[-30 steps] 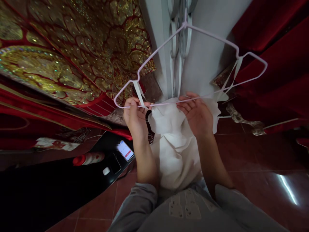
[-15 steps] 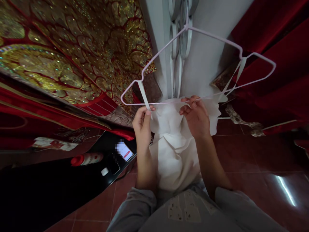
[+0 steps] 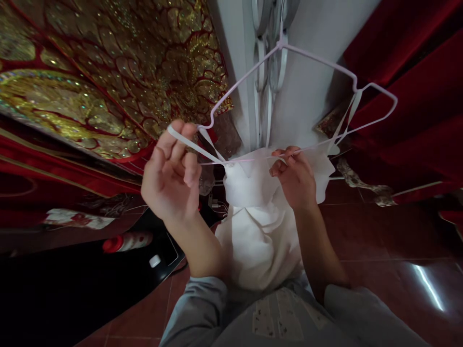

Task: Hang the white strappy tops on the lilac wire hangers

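A pale pink clothes hanger (image 3: pixel 281 44) hangs by its hook in front of me, with a white dress (image 3: pixel 260 236) below it. One white strap loops over the hanger's right notch. The left strap (image 3: pixel 195 145) is stretched outward, hooked over the raised, curled fingers of my left hand (image 3: pixel 171 178), beside the hanger's left end. That end is partly hidden behind the hand. My right hand (image 3: pixel 294 176) pinches the hanger's lower bar near its middle, just above the dress top.
A gold-sequinned red garment (image 3: pixel 173 72) hangs at the left, red drapery (image 3: pixel 408 58) at the right. Scrolled metalwork (image 3: pixel 265 82) stands behind the hanger. On the black table (image 3: pixel 90 289) are a red-capped bottle (image 3: pixel 126 242), a small white case (image 3: pixel 155 261) and a dark device.
My left hand has moved left and up, turned palm toward me, and pulled the left strap outward from the hanger. It now covers the lit phone. My right hand stays on the bar.
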Motion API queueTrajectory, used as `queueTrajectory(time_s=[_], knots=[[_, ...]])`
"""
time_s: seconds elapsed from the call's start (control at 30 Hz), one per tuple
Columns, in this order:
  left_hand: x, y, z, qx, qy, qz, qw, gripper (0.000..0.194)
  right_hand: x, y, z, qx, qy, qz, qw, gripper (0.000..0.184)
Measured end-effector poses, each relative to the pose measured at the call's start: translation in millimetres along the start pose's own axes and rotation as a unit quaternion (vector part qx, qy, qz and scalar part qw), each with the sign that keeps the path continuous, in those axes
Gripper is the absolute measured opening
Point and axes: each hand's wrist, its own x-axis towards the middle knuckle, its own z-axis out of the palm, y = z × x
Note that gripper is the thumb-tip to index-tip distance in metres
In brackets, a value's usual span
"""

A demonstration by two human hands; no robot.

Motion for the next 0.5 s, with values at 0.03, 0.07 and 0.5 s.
queueTrajectory(time_s=[0.03,0.07,0.5], knots=[[4,-3,-1.9,0.012,0.018,0.025,0.999,0.04,0,0,0,0.004,-0.003,0.002,1.0,0.027],[6,-6,-3.9,0.029,0.034,0.043,0.998,0.034,0,0,-1,0.009,-0.005,0.004,1.0,0.027],[-30,-48,-18.6,0.056,0.082,-0.028,0.995,0.039,1,-1,0,0.014,-0.013,0.009,1.0,0.032]])
